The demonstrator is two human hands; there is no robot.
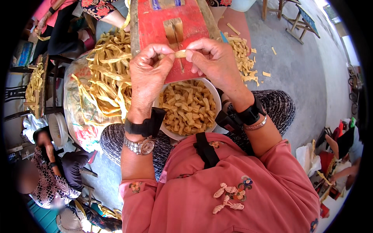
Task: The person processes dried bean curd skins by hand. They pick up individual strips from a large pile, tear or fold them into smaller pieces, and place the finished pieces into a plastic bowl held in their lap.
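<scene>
Between my two hands a short piece of yellowish tofu skin strip (pixel 180 54) is stretched, held over the near end of a red wooden board (pixel 155 29). My left hand (pixel 150 72) pinches its left end with thumb and forefinger. My right hand (pixel 215 62) is closed on the other end in the same way. A slotted wooden block (pixel 173 29) stands on the board just beyond the fingers. Below my hands a white basin (pixel 216 95) holds many small knotted tofu skin pieces (pixel 188 108), between my knees.
Long tofu skin strips (pixel 107 73) are heaped on a plastic sack (pixel 75 93) at left. Short cut pieces (pixel 243 64) lie right of the board, some scattered on the grey floor (pixel 299 81). Other people sit around the edges. A small stool (pixel 301 23) stands at far right.
</scene>
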